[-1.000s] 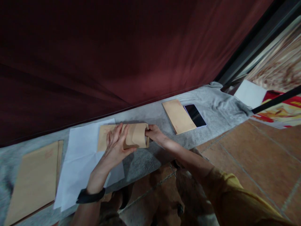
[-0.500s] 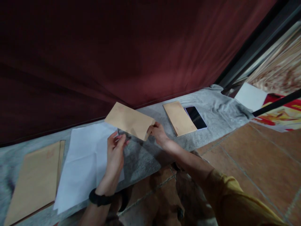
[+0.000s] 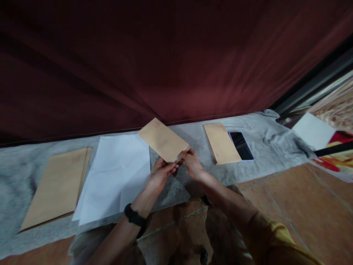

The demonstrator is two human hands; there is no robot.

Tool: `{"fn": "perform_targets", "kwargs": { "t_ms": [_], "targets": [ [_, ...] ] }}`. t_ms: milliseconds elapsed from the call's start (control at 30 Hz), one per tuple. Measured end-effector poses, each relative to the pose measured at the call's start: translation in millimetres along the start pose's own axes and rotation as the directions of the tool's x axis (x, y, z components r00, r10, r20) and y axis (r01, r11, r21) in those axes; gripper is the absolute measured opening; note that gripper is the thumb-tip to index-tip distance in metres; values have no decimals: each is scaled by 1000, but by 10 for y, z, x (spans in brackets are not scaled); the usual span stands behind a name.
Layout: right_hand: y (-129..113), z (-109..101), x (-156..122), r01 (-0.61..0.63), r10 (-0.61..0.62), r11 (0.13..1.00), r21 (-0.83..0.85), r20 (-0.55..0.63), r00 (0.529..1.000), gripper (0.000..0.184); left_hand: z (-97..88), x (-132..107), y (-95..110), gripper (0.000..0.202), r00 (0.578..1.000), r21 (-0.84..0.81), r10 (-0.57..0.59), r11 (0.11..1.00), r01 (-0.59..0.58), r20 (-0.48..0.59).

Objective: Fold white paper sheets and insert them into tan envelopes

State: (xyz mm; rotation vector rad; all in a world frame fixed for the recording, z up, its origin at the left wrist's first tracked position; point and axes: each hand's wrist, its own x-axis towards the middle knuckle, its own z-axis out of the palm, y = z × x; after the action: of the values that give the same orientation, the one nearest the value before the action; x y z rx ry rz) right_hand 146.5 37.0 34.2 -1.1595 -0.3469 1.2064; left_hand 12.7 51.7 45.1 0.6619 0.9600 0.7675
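Observation:
A tan paper envelope (image 3: 164, 140) is held tilted above the grey cloth, its near end between both hands. My left hand (image 3: 160, 175) grips the lower near corner, thumb on top. My right hand (image 3: 192, 162) is closed on the flap end at the right, fingers bent over the edge. Some white shows at that end, too small to make out whether it is paper inside or the flap. White paper sheets (image 3: 116, 176) lie to the left of my left hand. To the right of my right hand lies a small stack of envelopes (image 3: 222, 143).
A larger stack of tan envelopes (image 3: 56, 187) lies at the far left on the grey cloth (image 3: 264, 136). A phone (image 3: 241, 146) touches the right stack. Behind hangs a dark red curtain (image 3: 176, 73). Tiled floor (image 3: 292, 195) shows in front.
My left hand has moved up and right from beside the envelope and now grips its near corner. The envelope has turned, with its near end lower. The view has shifted somewhat.

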Motion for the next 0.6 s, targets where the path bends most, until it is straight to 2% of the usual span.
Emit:
{"fn": "perform_targets", "kwargs": {
  "t_ms": [233, 433, 600],
  "targets": [
    [45, -65, -29, -69, 72, 994, -83, 35, 997, 23, -89, 41, -40, 39, 995, 45, 43, 998, -39, -85],
    [95, -102, -31, -124, 133, 978, -166, 50, 990, 16, -137, 44, -13, 38, 990, 66, 34, 997, -25, -135],
    [128, -119, -27, -129, 143, 977, -167, 73, 987, 15, -133, 37, -2, 40, 987, 56, 20, 998, -11, -162]
  ]
}}
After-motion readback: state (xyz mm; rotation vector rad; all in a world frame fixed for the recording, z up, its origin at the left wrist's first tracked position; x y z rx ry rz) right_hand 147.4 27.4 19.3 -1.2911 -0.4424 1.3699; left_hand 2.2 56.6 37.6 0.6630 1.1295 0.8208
